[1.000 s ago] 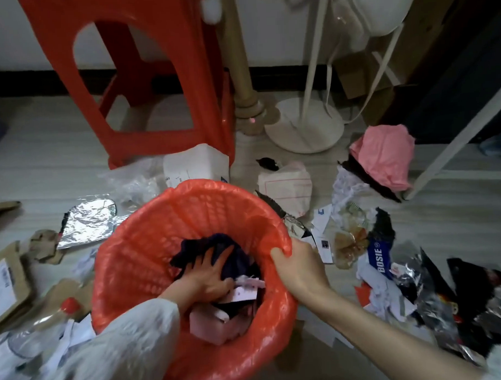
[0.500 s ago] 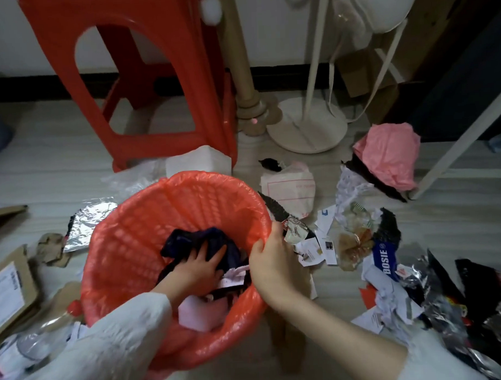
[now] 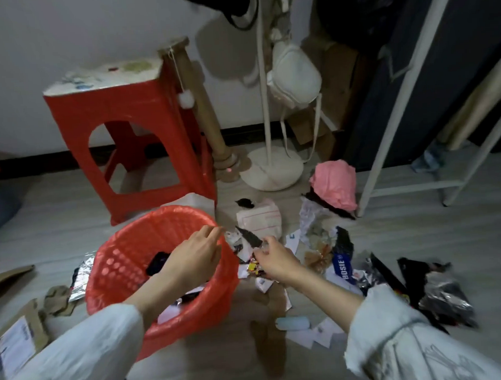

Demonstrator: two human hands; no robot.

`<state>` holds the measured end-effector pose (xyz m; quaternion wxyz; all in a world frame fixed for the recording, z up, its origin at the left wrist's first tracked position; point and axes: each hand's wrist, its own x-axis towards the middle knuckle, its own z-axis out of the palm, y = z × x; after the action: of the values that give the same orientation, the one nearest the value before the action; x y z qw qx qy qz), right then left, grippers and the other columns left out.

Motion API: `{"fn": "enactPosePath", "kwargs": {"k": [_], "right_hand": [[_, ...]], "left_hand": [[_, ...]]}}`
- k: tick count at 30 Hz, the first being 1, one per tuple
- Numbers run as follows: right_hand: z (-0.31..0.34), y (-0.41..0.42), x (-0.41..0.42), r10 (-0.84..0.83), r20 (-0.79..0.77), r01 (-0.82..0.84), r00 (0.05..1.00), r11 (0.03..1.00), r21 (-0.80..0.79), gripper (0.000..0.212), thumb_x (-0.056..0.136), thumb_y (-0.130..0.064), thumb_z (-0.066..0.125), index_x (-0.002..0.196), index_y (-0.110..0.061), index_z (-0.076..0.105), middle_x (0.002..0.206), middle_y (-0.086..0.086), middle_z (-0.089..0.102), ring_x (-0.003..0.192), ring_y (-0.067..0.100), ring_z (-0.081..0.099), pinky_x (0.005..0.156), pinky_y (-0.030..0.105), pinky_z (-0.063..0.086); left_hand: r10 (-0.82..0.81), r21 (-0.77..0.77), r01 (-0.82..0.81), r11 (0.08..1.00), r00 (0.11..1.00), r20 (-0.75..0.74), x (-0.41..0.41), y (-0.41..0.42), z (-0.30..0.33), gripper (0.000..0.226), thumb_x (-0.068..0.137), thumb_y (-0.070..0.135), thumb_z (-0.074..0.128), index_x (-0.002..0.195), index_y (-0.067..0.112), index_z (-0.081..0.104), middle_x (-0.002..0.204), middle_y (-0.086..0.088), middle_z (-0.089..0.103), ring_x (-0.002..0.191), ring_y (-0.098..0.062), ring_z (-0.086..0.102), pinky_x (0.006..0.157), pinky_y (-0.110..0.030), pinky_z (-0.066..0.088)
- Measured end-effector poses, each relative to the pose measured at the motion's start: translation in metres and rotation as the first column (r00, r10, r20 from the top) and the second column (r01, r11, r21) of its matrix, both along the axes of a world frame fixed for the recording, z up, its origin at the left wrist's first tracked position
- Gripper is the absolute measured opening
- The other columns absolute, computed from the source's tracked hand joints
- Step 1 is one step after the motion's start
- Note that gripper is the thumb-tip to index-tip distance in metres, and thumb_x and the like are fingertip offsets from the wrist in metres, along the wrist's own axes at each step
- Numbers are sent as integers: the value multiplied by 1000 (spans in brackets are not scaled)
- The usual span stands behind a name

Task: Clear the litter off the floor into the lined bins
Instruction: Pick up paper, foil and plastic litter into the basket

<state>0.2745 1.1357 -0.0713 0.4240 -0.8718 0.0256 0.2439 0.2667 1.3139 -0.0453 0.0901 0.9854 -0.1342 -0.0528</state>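
Red plastic bin [image 3: 124,268] with a red liner stands on the floor [image 3: 344,237] in front of a red stool [image 3: 121,114]. Dark cloth and paper lie inside it. Over its rim the left hand [image 3: 192,258] hovers, fingers loosely bent and apart, holding nothing. Just right of the bin, the right hand [image 3: 274,258] reaches into the scattered litter [image 3: 322,252], fingertips pinched on a dark scrap [image 3: 249,236]. Foil, paper and a pink wad [image 3: 335,184] lie farther right
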Motion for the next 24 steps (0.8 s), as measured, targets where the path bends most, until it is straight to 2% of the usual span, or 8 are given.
{"fn": "enactPosePath", "kwargs": {"k": [2,5,8,11,13,17,21,24], "right_hand": [[4,-22,-1,23,39,-21,999,999,-48,50,96,-34,39,140,-14,29,117,10,57,92,26,58,78,37,49],[4,-50,-2,58,72,-50,996,992,-113,53,95,-33,40,143,-17,26,117,10,58,92,25,56,68,31,43],[-5,-81,-7,78,58,-66,995,980,-188,51,95,-29,41,143,-15,26,91,4,54,79,21,52,66,29,39],[-26,-116,-1,62,5,-59,998,967,-248,50,96,-26,40,143,-16,28,111,10,57,100,26,56,80,31,44],[-47,-138,11,50,-23,-55,998,948,-314,47,96,-26,40,141,-15,30,129,14,54,115,31,53,90,34,44],[-96,-165,38,14,-47,-32,999,915,-402,44,97,-28,39,137,-10,33,131,19,50,117,34,50,92,35,43],[-156,-178,70,200,-83,-210,976,785,-583,51,97,-36,38,143,-17,25,138,17,40,126,34,39,100,43,40],[-186,-178,90,274,-71,-256,959,734,-629,65,94,-46,43,148,-26,12,153,10,19,140,35,18,106,50,34]], "left_hand": [[-64,-6,64,998,998,11,0,-25,9,45,96,19,35,141,19,31,138,-5,42,122,-25,46,90,-39,47],[-122,-22,122,992,993,-4,1,-59,14,44,97,20,38,140,20,32,139,-5,40,124,-25,45,92,-38,46],[-175,-11,175,985,982,-64,6,-90,3,42,97,21,38,139,19,34,140,-5,39,126,-25,42,95,-37,44],[-211,45,222,974,960,-186,17,-117,-25,45,96,21,40,140,19,31,143,-6,34,129,-25,37,99,-38,41],[-217,120,261,958,932,-291,26,-132,-57,50,95,25,43,143,19,27,148,-7,25,133,-28,31,104,-44,37],[-137,212,252,944,886,-443,33,-149,-125,58,94,28,46,145,22,20,155,-9,8,143,-31,7,113,-52,21],[-2,246,145,958,864,-504,42,-145,-202,72,89,31,50,146,29,6,157,-8,-11,144,-33,-9,113,-56,13],[49,286,100,953,880,-472,56,-140,-238,88,84,32,57,146,37,-5,155,-6,-22,141,-36,-18,111,-60,5]]}}
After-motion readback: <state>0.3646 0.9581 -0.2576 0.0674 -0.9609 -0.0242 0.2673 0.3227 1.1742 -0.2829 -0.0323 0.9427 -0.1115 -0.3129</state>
